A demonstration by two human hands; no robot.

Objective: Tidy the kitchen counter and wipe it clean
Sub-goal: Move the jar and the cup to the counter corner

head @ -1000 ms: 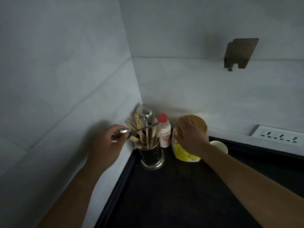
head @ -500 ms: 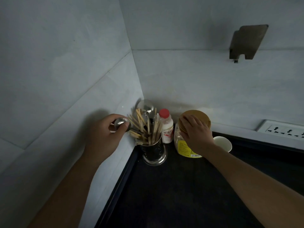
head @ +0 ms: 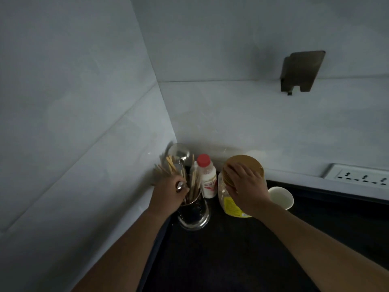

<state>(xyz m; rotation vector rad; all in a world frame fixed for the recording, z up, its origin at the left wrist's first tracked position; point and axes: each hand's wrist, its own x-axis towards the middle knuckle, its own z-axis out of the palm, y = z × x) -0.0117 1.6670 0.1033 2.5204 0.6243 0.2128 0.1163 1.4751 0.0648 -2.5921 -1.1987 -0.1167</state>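
While left hand (head: 167,192) gripped spoon (head: 180,187) over metal cup (head: 194,216) of chopsticks (head: 168,166), right hand (head: 247,187) grasped jar lid (head: 251,163), dark bench (head: 231,260) below.

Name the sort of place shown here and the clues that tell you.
Probably a home kitchen: a dark counter meets tiled walls, a metal holder full of chopsticks and a ladle stands in the corner, and a jar and bottle sit beside it.

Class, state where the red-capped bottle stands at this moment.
In the head view the bottle stands at the back corner of the counter, between the utensil holder on its left and the yellow-labelled jar on its right.
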